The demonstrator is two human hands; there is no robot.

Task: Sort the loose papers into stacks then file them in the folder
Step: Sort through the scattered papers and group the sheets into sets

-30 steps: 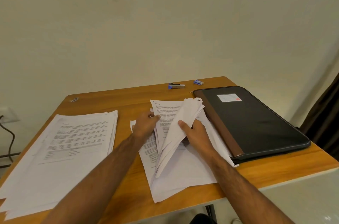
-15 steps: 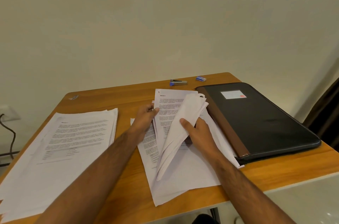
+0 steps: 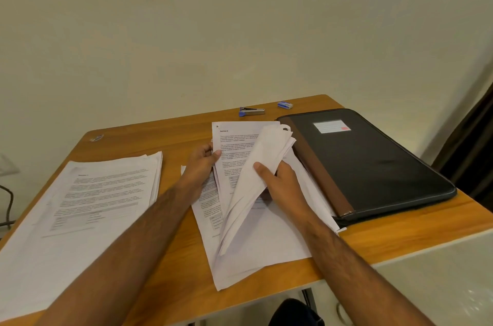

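Item: your left hand (image 3: 200,165) pinches a printed sheet (image 3: 234,139), now drawn further clear of the folded bundle (image 3: 253,181) your right hand (image 3: 280,187) grips; sorting ongoing, folder (image 3: 373,165) unopened.

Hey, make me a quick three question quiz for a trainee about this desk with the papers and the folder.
1. True or false: the folder lies open.
2. Which hand folds back the curled sheets? A) left hand B) right hand
3. Fill in: the neat stack lies to the person's ____ of the pile being sorted.

Key: 1 false, it is closed. 2 B; the left hand pinches the printed page. 3 left.
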